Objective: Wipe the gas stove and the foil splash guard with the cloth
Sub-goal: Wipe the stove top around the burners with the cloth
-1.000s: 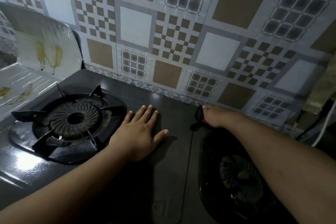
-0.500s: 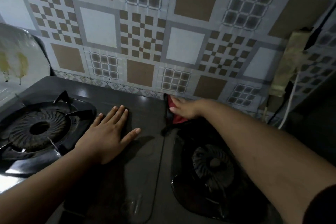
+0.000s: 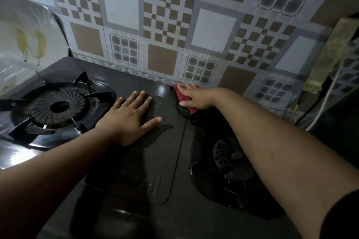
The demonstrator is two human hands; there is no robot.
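Observation:
The black two-burner gas stove [image 3: 167,153] fills the lower view. My left hand [image 3: 130,116] lies flat with fingers spread on the stove's middle, just right of the left burner [image 3: 58,106]. My right hand [image 3: 196,97] presses a red cloth [image 3: 182,96] onto the stove's back edge, close to the tiled wall and above the right burner [image 3: 231,159]. Part of the cloth is hidden under my palm. The foil splash guard [image 3: 25,44] stands at the far left, with yellow-brown drip stains on it.
A patterned tile wall [image 3: 194,25] rises directly behind the stove. At the right, a cable [image 3: 330,91] and a stained fitting [image 3: 330,52] hang on the wall beside a dark object.
My right hand has shifted slightly with the red cloth along the stove's back edge. My left hand stays flat in the same spot. The view has swung a little.

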